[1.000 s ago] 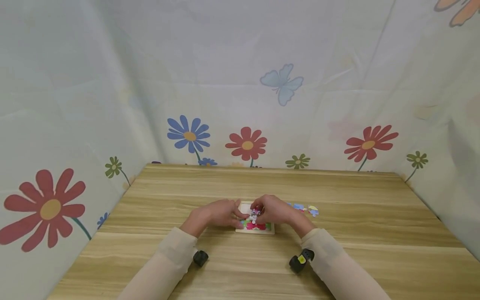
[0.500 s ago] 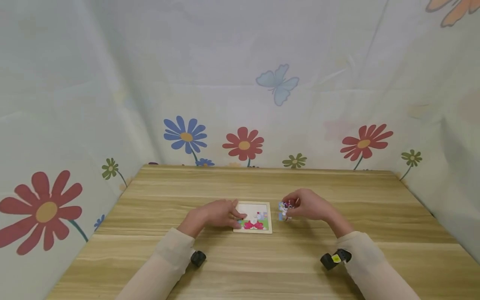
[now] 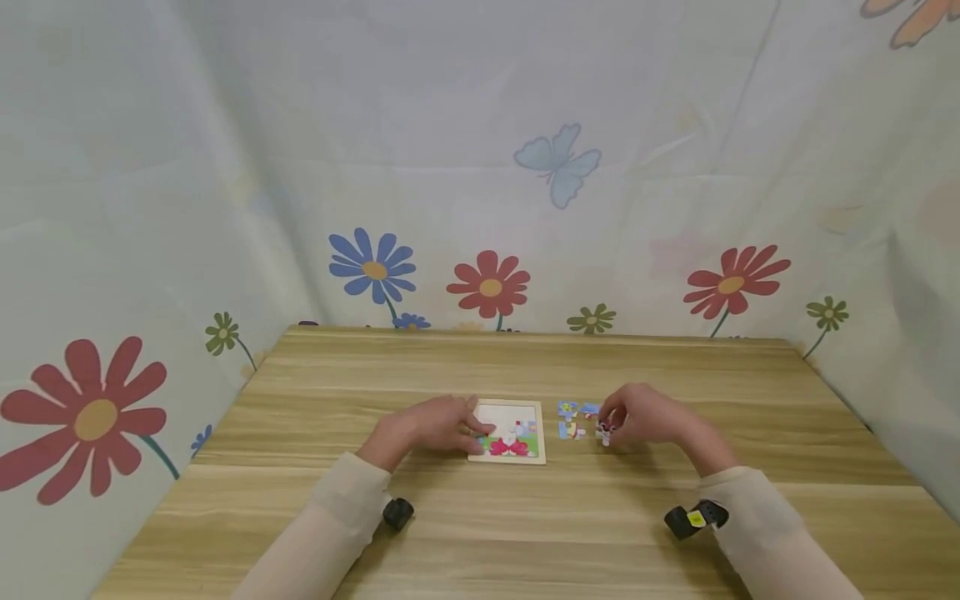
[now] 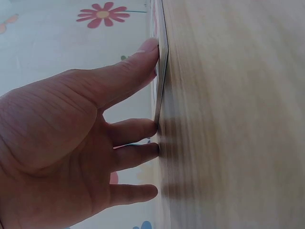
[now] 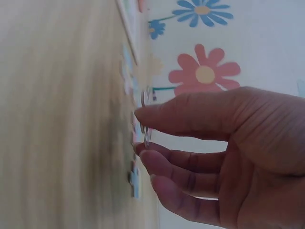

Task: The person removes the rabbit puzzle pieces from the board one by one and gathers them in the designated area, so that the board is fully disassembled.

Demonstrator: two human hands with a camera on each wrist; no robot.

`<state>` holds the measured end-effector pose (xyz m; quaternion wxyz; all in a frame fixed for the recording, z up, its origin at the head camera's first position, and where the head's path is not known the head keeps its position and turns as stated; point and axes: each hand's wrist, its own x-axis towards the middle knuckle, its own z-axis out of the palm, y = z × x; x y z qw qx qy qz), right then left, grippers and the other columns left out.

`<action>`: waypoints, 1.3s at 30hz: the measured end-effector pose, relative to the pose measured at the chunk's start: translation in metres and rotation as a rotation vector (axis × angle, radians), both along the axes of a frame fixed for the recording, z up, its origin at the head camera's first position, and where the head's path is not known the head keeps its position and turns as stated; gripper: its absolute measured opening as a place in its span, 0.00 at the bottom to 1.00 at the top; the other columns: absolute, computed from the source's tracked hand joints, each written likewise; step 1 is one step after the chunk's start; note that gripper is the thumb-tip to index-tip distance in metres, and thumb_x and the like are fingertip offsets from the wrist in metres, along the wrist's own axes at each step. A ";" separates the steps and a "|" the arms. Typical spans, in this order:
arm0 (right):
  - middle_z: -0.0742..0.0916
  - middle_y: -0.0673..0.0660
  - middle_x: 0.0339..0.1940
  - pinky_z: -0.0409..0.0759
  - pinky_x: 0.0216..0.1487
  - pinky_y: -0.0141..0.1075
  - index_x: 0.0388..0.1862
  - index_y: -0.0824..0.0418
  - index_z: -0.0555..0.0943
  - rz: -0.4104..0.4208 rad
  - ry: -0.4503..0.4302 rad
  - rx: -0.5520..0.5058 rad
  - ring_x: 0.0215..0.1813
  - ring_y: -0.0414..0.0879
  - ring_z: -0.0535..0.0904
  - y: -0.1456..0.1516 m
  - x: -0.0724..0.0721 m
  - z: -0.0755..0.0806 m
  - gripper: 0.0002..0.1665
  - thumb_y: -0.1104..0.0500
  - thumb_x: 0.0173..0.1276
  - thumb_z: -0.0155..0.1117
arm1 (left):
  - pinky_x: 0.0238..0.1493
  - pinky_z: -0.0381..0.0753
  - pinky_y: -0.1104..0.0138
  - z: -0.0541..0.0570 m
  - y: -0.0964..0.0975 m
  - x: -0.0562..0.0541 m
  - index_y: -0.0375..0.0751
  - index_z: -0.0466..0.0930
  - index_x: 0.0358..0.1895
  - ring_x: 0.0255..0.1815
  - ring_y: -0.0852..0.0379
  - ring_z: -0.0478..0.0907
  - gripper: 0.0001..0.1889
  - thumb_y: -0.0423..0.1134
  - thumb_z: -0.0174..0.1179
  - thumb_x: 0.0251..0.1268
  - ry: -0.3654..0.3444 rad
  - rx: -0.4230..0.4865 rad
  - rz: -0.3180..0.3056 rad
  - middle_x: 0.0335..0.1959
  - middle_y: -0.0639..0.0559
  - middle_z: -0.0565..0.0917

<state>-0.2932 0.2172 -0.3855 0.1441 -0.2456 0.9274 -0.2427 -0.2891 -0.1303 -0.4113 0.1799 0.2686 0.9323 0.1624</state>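
A small square puzzle tray (image 3: 542, 437) with a pale wooden rim lies mid-table in the head view; fitted pieces (image 3: 510, 447) of red, green and white fill its near part. My left hand (image 3: 431, 425) rests at the tray's left side. In the left wrist view its thumb (image 4: 136, 64) touches the tray's edge (image 4: 162, 81), with the other fingers extended down toward the table. Right of the tray, my right hand (image 3: 651, 414) pinches a white and dark-pink jigsaw piece (image 3: 603, 432). The right wrist view shows this piece (image 5: 147, 138) edge-on between thumb and fingers.
Several loose jigsaw pieces (image 3: 570, 431), mostly blue and yellow, lie between the tray and my right hand. Beneath them is the wood-grain tabletop (image 3: 480, 525). Behind the table's far edge hangs a pale curtain (image 3: 420, 167) printed with flowers.
My right hand has moved from over the tray to the right with the pinched piece, now beside the loose pieces, uncovering the tray's right side. My left hand stays at the tray.
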 end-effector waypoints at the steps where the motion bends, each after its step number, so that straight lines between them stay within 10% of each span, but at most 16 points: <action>1: 0.84 0.51 0.31 0.77 0.35 0.37 0.41 0.61 0.87 0.005 0.009 0.010 0.34 0.44 0.76 -0.002 0.000 -0.001 0.14 0.66 0.54 0.76 | 0.75 0.58 0.54 0.000 0.000 0.000 0.59 0.81 0.63 0.77 0.43 0.58 0.22 0.50 0.67 0.66 0.001 -0.002 0.000 0.77 0.39 0.59; 39: 0.87 0.53 0.34 0.80 0.38 0.39 0.42 0.65 0.88 0.045 0.170 0.018 0.35 0.43 0.79 -0.014 0.000 -0.004 0.09 0.65 0.62 0.72 | 0.75 0.56 0.54 0.006 0.001 0.003 0.55 0.82 0.61 0.77 0.41 0.56 0.20 0.48 0.67 0.66 -0.018 0.025 0.004 0.76 0.35 0.59</action>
